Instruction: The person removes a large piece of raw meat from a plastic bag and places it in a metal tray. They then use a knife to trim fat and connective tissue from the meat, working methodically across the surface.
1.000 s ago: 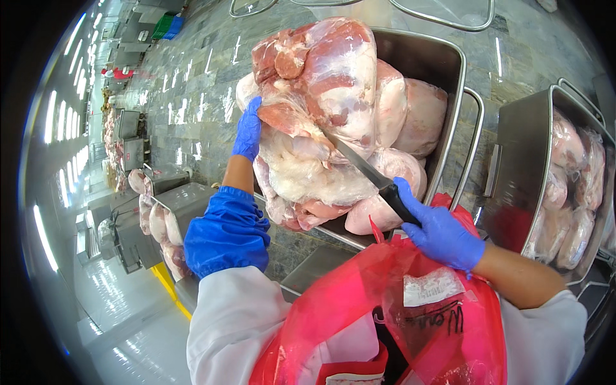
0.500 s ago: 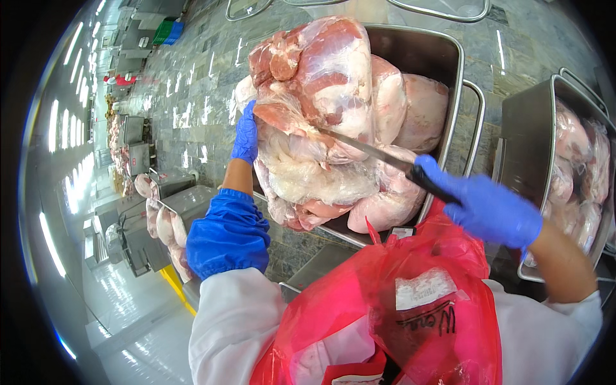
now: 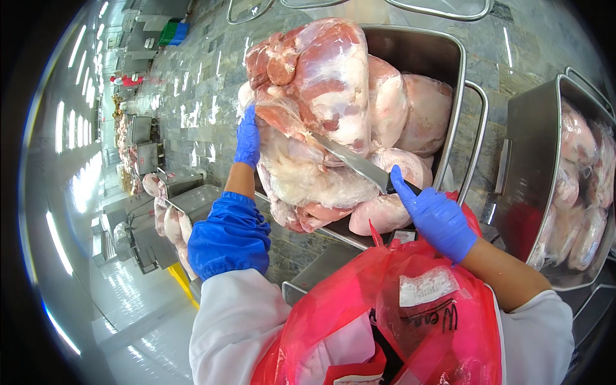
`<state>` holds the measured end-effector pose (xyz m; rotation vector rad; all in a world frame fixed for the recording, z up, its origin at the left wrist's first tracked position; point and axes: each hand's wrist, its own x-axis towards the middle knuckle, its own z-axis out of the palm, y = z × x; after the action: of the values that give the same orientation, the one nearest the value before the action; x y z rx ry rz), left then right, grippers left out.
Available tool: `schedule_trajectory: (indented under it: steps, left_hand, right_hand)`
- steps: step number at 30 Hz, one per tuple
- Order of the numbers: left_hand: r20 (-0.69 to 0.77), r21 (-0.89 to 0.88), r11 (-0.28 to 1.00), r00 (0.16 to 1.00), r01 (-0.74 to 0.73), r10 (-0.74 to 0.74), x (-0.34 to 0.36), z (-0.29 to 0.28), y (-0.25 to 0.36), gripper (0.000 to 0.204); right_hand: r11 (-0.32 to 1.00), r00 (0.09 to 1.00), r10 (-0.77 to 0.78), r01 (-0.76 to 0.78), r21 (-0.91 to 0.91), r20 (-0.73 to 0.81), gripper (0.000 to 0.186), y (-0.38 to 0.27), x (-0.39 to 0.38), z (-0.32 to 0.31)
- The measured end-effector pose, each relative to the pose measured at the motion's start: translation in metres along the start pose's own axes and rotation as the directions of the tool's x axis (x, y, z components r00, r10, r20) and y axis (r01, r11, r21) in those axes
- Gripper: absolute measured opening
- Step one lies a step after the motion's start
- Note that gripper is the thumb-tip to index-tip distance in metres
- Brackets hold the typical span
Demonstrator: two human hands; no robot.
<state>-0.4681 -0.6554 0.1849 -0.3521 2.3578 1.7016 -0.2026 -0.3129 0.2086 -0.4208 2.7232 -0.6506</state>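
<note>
Grips a knife in the right hand, at the near side of a steel bin, with fingers clamped round a mostly hidden handle. Since half a second ago, has brought that handle leftward, closer to the meat heaped in the bin. Meets a large piece of meat over the bin's left part with the tip; cannot tell how deep. Rests the left hand against its edge, beyond the bin's left side, as before; cannot tell whether with fingers pinching or merely touching. Farther right of the bin, can see a second bin, with contents blurred under plastic.
</note>
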Motion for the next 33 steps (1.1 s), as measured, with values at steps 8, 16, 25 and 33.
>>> schedule_trajectory:
  steps: [8,16,25,33]
  left_hand:
    - [-0.162,-0.075,0.988,0.979,-0.135,0.122,-0.020,0.006,0.027,0.044]
    - [0.087,0.571,0.775,0.958,-0.272,0.272,-0.030,0.042,0.051,0.062]
    - [0.326,0.146,0.980,0.942,-0.135,0.081,-0.014,0.004,0.023,0.060]
    - [0.286,0.199,0.974,0.957,-0.106,0.046,-0.024,-0.001,0.026,0.056]
  right_hand:
    - [0.955,0.999,-0.034,0.021,0.296,0.038,0.072,0.006,-0.007,-0.046]
    - [0.861,0.984,-0.098,0.008,0.508,0.150,0.073,0.018,-0.007,-0.075]
    - [0.423,0.787,-0.047,-0.542,0.726,0.615,0.062,0.025,0.032,-0.129]
    - [0.747,1.000,0.012,-0.025,0.664,0.025,0.078,-0.005,-0.007,-0.001]
